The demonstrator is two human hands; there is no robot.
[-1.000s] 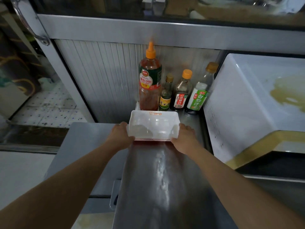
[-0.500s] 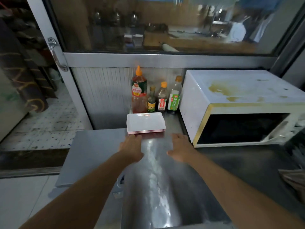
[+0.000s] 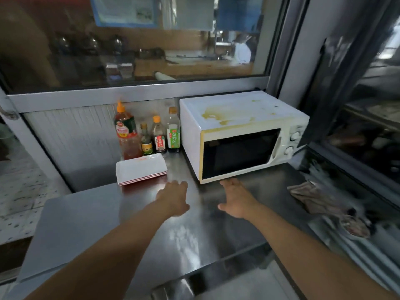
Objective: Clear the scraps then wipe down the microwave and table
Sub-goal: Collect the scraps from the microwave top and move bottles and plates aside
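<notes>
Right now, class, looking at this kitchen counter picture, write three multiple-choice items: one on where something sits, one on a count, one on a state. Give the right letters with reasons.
1. Where is the stack of white trays?
A. on top of the microwave
B. on the steel table in front of the bottles
C. in the left hand

2. How many sauce bottles stand beside the microwave?
A. two
B. four
C. six

3. What state is the microwave's top in?
A. stained yellow-brown
B. spotless
C. covered by a cloth

Answers: B, the trays lie on the table before the bottles; B, four caps show in a row; A, a yellowish stain spreads across the top.
</notes>
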